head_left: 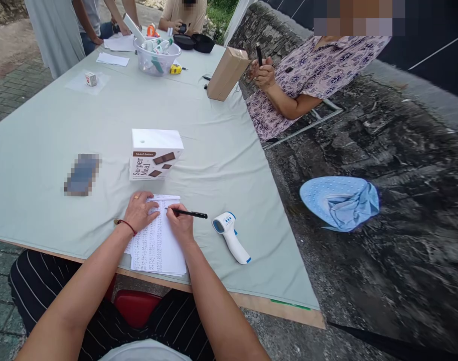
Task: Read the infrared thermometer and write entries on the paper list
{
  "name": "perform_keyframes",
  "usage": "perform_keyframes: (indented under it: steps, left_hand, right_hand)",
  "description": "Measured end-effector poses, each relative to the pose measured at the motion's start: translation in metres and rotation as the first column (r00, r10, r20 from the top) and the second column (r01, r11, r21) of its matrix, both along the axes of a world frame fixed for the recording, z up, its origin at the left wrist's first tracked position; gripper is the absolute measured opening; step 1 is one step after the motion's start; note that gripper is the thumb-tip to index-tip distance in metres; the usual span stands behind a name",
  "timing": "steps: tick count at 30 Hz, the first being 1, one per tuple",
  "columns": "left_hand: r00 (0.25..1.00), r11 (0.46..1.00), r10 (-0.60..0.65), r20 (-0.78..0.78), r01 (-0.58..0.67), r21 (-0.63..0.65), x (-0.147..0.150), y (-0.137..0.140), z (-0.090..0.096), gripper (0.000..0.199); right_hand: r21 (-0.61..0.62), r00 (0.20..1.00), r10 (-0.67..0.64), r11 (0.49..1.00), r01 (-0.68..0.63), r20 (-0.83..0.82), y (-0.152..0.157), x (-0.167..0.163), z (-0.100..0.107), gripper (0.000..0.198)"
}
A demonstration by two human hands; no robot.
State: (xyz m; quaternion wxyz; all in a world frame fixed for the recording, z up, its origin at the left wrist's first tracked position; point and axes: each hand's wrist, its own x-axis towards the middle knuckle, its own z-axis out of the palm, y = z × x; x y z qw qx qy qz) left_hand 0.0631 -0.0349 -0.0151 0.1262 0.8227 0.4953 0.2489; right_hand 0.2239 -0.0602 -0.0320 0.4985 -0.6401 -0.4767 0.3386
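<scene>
Near the table's front edge, the left hand (pixel 139 210) lies flat, pinning a white stack of printed sheets (pixel 157 240) while the right hand (pixel 180 223) pinches a black pen (pixel 189 214); steady pressure probably keeps writing neat.
</scene>
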Motion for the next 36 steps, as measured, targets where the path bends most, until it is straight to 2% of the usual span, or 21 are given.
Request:
perform_keyframes:
  steps: [18, 32, 36]
  left_hand:
    - [1.000, 1.000, 0.003, -0.009, -0.003, -0.008, -0.0007, -0.0001, 0.0001, 0.013]
    - [1.000, 1.000, 0.004, 0.002, -0.004, -0.002, -0.0006, 0.0002, -0.0004, 0.013]
    - [1.000, 1.000, 0.001, 0.005, -0.001, -0.003, -0.0011, 0.0003, -0.0002, 0.013]
  right_hand:
    - [0.020, 0.999, 0.026, 0.999, -0.025, -0.022, -0.0006, -0.0006, 0.0047, 0.013]
    - [0.040, 1.000, 0.014, 0.999, -0.014, -0.009, 0.0001, 0.0006, -0.0014, 0.011]
    - [0.080, 0.999, -0.045, 0.996, 0.046, -0.013, -0.0001, 0.0009, -0.0045, 0.013]
